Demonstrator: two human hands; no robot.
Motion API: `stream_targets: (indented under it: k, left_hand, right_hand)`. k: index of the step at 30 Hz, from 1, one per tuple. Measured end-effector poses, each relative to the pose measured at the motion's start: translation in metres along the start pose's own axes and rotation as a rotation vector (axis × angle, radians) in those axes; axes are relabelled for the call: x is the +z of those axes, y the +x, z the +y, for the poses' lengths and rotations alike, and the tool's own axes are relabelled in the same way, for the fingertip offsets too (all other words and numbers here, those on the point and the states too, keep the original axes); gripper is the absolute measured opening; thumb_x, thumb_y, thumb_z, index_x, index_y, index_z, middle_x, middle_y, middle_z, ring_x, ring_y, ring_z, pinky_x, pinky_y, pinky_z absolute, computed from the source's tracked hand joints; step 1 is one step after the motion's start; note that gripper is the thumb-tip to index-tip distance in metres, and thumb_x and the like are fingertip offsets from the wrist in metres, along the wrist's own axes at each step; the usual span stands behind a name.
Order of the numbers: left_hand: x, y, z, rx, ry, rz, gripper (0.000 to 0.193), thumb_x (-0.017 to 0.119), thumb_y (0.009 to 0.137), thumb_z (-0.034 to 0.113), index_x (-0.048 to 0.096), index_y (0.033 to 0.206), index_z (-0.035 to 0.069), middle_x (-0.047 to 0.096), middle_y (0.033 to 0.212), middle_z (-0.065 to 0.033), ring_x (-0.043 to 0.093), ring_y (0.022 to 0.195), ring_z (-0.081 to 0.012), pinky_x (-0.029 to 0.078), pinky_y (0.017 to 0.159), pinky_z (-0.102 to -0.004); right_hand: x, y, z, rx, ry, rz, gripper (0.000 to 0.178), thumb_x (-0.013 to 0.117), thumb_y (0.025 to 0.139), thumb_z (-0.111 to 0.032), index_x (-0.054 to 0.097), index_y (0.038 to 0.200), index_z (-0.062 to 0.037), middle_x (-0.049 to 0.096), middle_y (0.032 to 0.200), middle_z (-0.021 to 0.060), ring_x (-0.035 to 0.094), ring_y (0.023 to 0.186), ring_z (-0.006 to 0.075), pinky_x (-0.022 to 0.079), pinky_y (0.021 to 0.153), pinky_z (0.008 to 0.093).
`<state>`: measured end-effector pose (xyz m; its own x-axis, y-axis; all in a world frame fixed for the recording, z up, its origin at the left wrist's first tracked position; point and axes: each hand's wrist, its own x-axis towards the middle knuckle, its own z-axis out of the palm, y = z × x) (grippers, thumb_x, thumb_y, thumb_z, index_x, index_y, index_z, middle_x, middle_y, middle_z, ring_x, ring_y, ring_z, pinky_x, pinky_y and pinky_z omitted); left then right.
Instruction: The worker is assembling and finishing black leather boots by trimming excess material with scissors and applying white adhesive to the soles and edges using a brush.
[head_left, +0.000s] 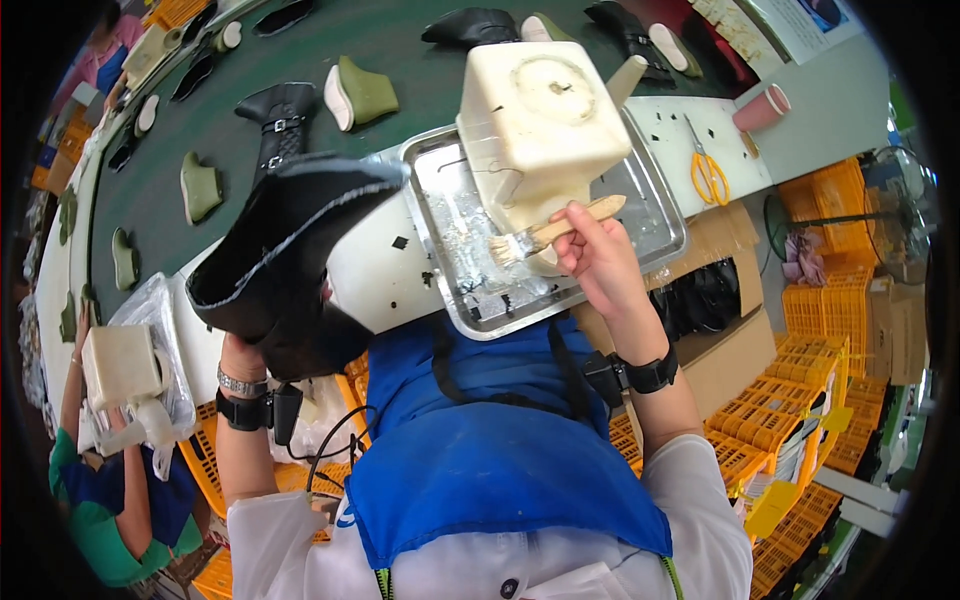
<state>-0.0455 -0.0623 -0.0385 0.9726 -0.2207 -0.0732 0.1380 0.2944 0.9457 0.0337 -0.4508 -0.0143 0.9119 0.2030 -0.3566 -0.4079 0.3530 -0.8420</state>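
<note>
- The blue apron [500, 490] over the person's chest lies nearest the camera, below both hands
- The left hand [243, 357] clasps a black boot [265, 300] from its outer side; most fingers are hidden behind the boot, so I cannot tell how they are set
- The boot is tilted, its wide shaft opening above the grip and toward the tray
- The right hand [602, 255] pinches the wooden-handled brush [550, 234] between thumb and fingers, partway along the handle; the butt end juts out past the grip to the right, the bristles to the left
- The bristles are over the metal tray [655, 222], just beside a cream square-sided plastic container [545, 120]
- Orange-handled scissors [708, 178] lie right of the tray, near a pink cup [762, 108]
</note>
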Motion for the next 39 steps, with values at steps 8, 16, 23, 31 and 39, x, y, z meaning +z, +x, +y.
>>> stream_targets:
  k: [8,16,23,31,39]
  left_hand:
    - [-0.014,-0.005,-0.052,-0.411,-0.183,-0.142,0.091,0.067,0.066,0.058,0.039,0.127,-0.004,0.048,0.124,-0.0151,0.047,0.112,-0.0222,0.039,0.095,-0.0357]
    - [0.043,0.022,-0.03,-0.588,0.002,-0.484,0.102,0.065,0.06,0.066,0.037,0.127,-0.006,0.047,0.124,-0.0165,0.048,0.11,-0.0214,0.039,0.095,-0.0337]
    - [0.048,0.023,-0.046,-0.634,-0.333,-0.39,0.089,0.067,0.066,0.056,0.038,0.126,-0.004,0.048,0.124,-0.015,0.05,0.11,-0.0212,0.039,0.096,-0.034]
    - [0.045,0.017,-0.056,-0.642,-0.53,-0.415,0.08,0.062,0.074,0.051,0.036,0.128,-0.003,0.046,0.126,-0.0173,0.047,0.114,-0.0236,0.036,0.099,-0.036]
    - [0.045,0.016,-0.062,-0.628,-0.625,-0.439,0.079,0.062,0.075,0.05,0.036,0.128,-0.003,0.045,0.127,-0.0188,0.047,0.114,-0.0251,0.036,0.099,-0.0371]
  right_hand:
    - [-0.01,-0.004,-0.02,0.11,0.439,-0.109,0.022,0.05,0.09,-0.024,0.058,0.088,-0.0031,0.055,0.059,0.0017,0.044,0.048,0.0061,0.035,0.046,0.0206]
    - [0.049,-0.023,-0.062,-0.24,-0.184,-0.268,0.017,0.056,0.086,-0.017,0.06,0.089,-0.0006,0.057,0.063,0.0026,0.05,0.054,0.0063,0.039,0.048,0.0173]
    - [0.09,-0.021,-0.046,-0.66,-0.639,-0.549,0.01,0.06,0.08,-0.005,0.062,0.089,0.0003,0.061,0.072,0.0049,0.056,0.061,0.0104,0.043,0.052,0.0216]
    - [0.082,-0.016,-0.037,-0.949,-0.895,-0.598,0.009,0.064,0.075,-0.002,0.062,0.083,-0.0006,0.062,0.073,0.0092,0.058,0.06,0.0201,0.044,0.054,0.0256]
    - [0.063,-0.025,-0.042,-0.652,-1.056,-0.447,0.011,0.064,0.076,-0.013,0.062,0.079,-0.0023,0.057,0.059,0.0128,0.055,0.052,0.0275,0.043,0.05,0.0318]
